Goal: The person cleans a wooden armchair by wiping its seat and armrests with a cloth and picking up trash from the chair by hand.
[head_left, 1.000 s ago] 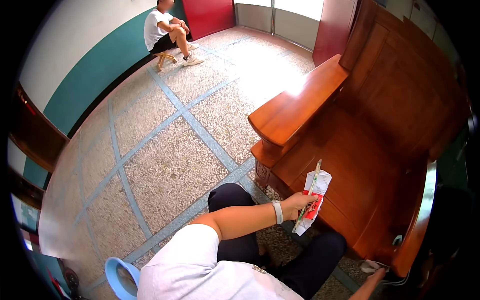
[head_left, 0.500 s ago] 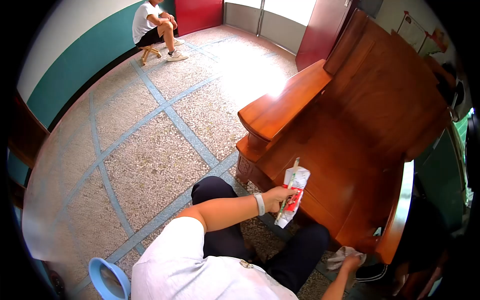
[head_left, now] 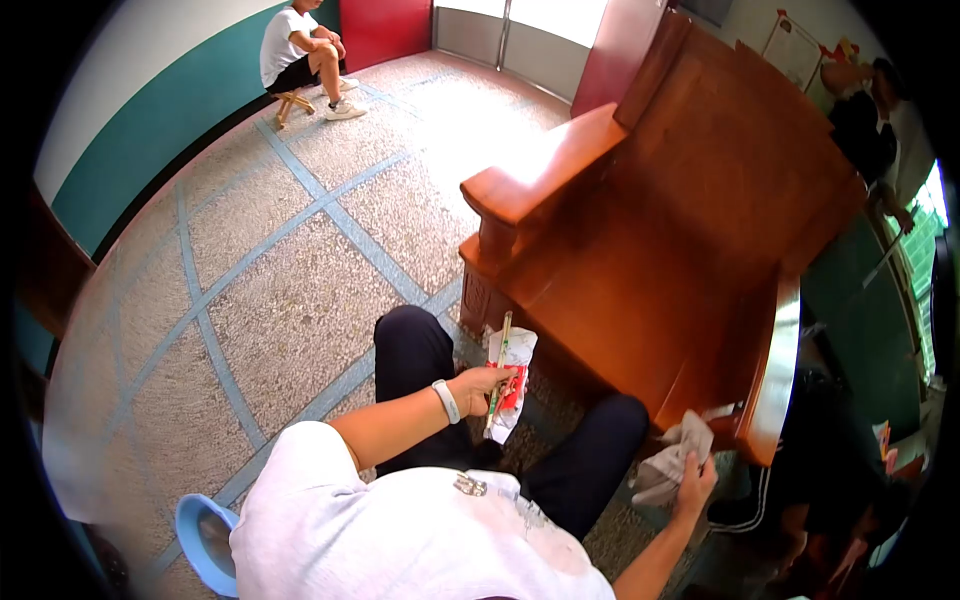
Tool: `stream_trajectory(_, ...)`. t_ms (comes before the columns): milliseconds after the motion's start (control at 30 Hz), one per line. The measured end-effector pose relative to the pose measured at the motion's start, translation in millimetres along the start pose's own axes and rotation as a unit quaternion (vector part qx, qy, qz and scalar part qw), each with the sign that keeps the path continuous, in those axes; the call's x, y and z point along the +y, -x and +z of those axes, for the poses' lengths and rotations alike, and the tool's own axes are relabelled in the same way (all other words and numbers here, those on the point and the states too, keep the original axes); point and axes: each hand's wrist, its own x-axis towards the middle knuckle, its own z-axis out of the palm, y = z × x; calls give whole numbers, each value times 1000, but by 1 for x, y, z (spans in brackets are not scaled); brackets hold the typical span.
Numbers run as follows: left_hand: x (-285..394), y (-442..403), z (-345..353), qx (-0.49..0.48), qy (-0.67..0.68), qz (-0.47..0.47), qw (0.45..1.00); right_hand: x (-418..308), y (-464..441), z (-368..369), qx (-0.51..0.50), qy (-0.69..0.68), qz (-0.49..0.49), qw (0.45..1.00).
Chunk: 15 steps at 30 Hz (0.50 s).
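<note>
My left hand [head_left: 482, 388], with a pale band on its wrist, is closed on a white and red wrapper [head_left: 514, 386] and a thin stick-like packet [head_left: 499, 362] lying along it. The wrapper is over my knees, just before the wooden chair. At the lower right my right hand [head_left: 692, 486] grips a crumpled greyish cloth [head_left: 668, 466], which hangs beside my knee near the chair's front corner. The big reddish-brown wooden chair [head_left: 620, 300] has broad armrests and a high back.
A blue basin [head_left: 207, 545] is on the speckled floor [head_left: 290, 280] at lower left. A person [head_left: 300, 52] sits on a small wooden stool [head_left: 290, 104] by the green and white wall. Another person [head_left: 866, 120] is at the right edge, behind the chair.
My left hand has moved left with the wrapper and packet, away from the chair seat. My right hand has come up with the cloth, which shows more fully. The view has shifted right.
</note>
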Motion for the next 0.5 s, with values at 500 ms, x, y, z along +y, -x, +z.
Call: stream_trajectory(500, 44, -85, 60, -76, -131, -15, 988, -83, -77, -60, 218, 377, -78, 897)
